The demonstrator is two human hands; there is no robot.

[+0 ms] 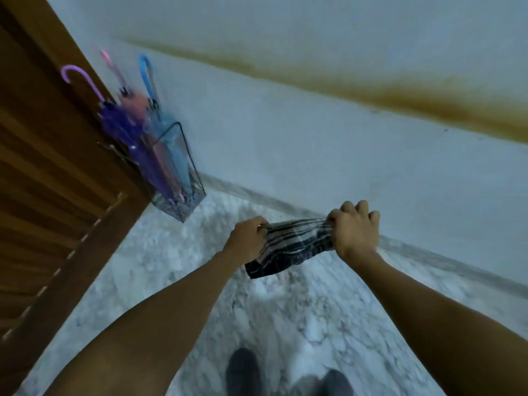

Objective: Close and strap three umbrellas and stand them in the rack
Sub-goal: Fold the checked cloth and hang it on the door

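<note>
Three closed umbrellas stand in a wire rack by the wall: a purple umbrella on the left, a pink umbrella in the middle and a blue umbrella on the right, curved handles up. In front of me, my left hand and my right hand each grip one end of a dark striped cloth, stretched between them above the floor. Both hands are well to the right of the rack.
A brown wooden louvred door fills the left side, right beside the rack. A pale wall with a brown stain band runs behind. The floor is marbled grey-white. My two dark shoes show at the bottom.
</note>
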